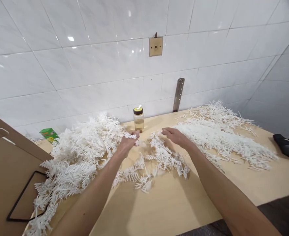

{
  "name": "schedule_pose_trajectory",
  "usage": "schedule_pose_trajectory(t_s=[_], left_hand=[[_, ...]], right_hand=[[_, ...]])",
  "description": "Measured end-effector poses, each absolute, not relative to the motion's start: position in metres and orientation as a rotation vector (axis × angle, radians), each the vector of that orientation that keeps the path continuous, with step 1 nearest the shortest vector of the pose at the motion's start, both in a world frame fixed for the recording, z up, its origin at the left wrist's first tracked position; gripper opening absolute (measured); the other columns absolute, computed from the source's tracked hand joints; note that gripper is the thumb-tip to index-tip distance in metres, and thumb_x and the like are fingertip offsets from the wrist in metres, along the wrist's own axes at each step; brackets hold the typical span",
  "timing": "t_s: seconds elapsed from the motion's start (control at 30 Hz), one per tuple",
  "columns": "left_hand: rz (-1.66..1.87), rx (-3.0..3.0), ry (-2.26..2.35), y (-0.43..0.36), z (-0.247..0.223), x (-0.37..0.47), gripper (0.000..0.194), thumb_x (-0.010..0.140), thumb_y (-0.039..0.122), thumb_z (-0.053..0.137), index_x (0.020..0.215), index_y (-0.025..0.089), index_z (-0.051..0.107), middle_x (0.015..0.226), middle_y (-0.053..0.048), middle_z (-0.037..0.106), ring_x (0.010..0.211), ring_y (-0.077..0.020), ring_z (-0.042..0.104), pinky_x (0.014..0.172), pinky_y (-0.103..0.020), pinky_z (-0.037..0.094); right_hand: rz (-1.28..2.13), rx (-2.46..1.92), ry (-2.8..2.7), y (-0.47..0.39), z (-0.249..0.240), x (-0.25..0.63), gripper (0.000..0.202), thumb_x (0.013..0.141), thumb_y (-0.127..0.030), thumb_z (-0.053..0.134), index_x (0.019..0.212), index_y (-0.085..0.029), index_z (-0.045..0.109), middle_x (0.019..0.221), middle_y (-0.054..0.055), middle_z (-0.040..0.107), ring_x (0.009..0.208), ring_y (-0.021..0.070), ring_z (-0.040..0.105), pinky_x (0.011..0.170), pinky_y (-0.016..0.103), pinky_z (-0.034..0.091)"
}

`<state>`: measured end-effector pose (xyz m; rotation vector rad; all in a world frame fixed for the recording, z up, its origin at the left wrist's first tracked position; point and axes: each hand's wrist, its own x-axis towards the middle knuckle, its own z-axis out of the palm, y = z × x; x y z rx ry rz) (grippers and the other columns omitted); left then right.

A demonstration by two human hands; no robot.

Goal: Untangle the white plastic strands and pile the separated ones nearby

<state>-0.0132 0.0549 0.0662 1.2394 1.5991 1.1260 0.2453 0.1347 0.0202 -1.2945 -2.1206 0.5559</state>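
Note:
My left hand [131, 140] is closed on a white branched strand, just in front of a clear jar [139, 123] with a black and yellow lid. To its right, my right hand [172, 134] has its fingers pressed together beside more white strands; what they hold, if anything, is too small to make out. Between and below my hands, loose white branched strands [164, 155] lie on the wooden table [164, 203], partly blurred. A tall heap of white strands [85, 141] stands at the left, and a flatter pile [223, 137] spreads at the right.
A cardboard box [9, 177] stands at the left edge, near a green packet [49, 134]. Against the tiled wall leans a metal strip [178, 95]. A black object [288, 147] sits at the far right of the table.

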Motion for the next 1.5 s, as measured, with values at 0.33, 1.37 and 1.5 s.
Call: schedule_pose_trajectory(t_s=[0.33,1.37,1.5], left_hand=[[0.192,1.900,2.482,0.055,0.077,-0.123,0.049,0.066,0.061,0.071,0.084,0.017,0.060,0.081,-0.012,0.068,0.081,-0.0301,0.063,0.063,-0.031,0.041],[0.306,2.494,1.825,-0.046,0.029,-0.068,0.073,0.081,-0.004,0.034,0.146,0.027,0.039,0.141,-0.010,0.052,0.122,-0.0241,0.055,0.096,-0.040,0.049],[0.185,2.334,2.008,-0.039,0.029,-0.092,0.048,0.087,0.006,0.041,0.127,0.025,0.059,0.117,-0.007,0.067,0.101,-0.0225,0.065,0.085,-0.034,0.051]], right_hand=[[0.455,-1.107,-2.213,0.052,-0.003,0.129,0.035,0.090,-0.029,0.059,0.120,-0.014,0.063,0.125,0.014,0.063,0.121,0.0258,0.052,0.106,0.039,0.038],[0.986,-1.280,-1.995,0.056,0.055,0.233,0.013,0.078,-0.029,0.064,0.077,-0.017,0.059,0.070,0.002,0.064,0.059,0.0132,0.062,0.050,0.022,0.046],[1.162,-1.069,-1.672,0.049,0.070,0.232,0.018,0.074,-0.030,0.071,0.074,-0.018,0.056,0.068,-0.001,0.056,0.064,0.0128,0.058,0.057,0.028,0.057]])
